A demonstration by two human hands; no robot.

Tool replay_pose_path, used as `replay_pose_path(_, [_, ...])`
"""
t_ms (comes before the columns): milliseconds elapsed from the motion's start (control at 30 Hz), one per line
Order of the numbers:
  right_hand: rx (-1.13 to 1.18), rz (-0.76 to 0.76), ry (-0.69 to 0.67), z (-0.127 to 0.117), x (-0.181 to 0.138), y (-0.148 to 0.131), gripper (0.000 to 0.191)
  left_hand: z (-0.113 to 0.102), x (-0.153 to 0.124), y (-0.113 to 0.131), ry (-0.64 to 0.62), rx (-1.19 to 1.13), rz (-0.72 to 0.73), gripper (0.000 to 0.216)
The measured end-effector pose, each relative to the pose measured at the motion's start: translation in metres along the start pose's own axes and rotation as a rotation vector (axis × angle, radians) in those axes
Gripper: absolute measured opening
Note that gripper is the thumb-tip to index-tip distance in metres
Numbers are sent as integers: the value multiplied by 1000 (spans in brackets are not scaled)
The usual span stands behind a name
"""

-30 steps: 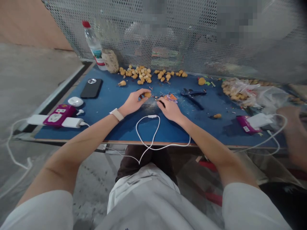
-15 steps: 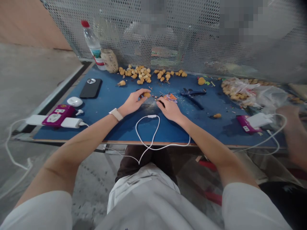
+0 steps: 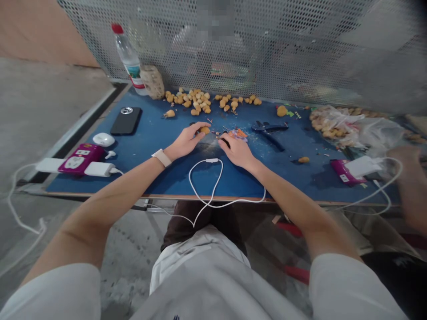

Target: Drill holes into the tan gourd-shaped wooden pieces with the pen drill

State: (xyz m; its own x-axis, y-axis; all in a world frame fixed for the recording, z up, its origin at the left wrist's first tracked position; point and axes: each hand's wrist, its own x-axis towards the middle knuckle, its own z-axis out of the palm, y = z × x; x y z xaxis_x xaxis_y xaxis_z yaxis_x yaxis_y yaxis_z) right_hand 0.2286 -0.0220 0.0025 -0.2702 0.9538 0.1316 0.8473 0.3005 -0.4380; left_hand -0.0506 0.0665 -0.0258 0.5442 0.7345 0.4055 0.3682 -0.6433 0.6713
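My left hand (image 3: 187,139) is closed on a small tan gourd (image 3: 205,130), thumb and fingers on its sides. Facing it, my right hand (image 3: 239,151) curls round a thin, dark-handled tool (image 3: 225,141). Its tip points toward the gourd but is too small to identify. Shavings and scraps lie between and beyond the hands, with an orange and purple scrap (image 3: 238,134) just past my right fingers. Dark blue hand pliers (image 3: 269,128) lie to the right. One loose gourd (image 3: 169,114) rests left of my hands, and a pile of gourds (image 3: 196,101) sits behind.
A phone (image 3: 126,121), an earbud case (image 3: 103,139) and a purple power strip (image 3: 82,159) occupy the left. A bottle (image 3: 131,64) and jar (image 3: 152,82) stand by the mesh panel (image 3: 283,58). A white cable (image 3: 190,178) loops in front. At right are bagged gourds (image 3: 333,129) and another person's arm (image 3: 412,186).
The view has shifted very slightly. Both hands keep nearly the same place and grip, with the gourd still in the left and the tool in the right.
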Motion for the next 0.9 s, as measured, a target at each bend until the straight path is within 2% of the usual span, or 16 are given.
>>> replay_pose_path(600, [-4, -23, 0, -1, -1, 1, 55, 3, 0, -5, 33, -42, 25, 63])
replay_pose_path(900, [5, -7, -1, -1, 0, -1, 55, -3, 0, 4, 68, 84, -14, 50])
